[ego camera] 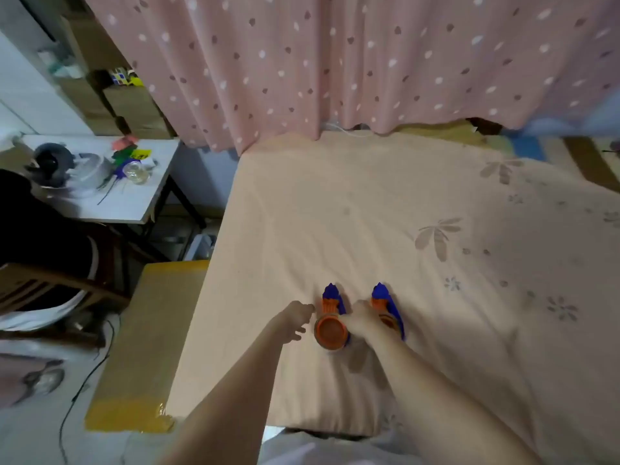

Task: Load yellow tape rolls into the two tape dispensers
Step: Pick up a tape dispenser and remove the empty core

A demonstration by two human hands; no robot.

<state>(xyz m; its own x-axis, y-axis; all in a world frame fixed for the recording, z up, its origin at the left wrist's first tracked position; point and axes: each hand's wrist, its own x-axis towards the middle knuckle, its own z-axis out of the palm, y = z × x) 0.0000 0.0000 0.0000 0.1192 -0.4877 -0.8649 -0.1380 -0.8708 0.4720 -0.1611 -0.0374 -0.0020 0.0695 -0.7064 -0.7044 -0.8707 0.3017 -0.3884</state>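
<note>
We note two blue-and-orange tape dispensers, left one (pixel 330 322) and right one (pixel 389 312), side by side at lower centre on the beige bedsheet (pixel 385 213), wide bare cloth beyond. Left hand (pixel 295 320) hangs loosely curled, empty, just beside the left dispenser. Right hand (pixel 364 322) rests on the right one; we cannot tell its grip.

We see a bed (pixel 385 209) under a peach sheet with faint flower prints. Two blue-and-orange tape dispensers lie on it near our edge, side by side: the left one (pixel 330 318) in full view, the right one (pixel 389 310) partly hidden by our hand.
</note>
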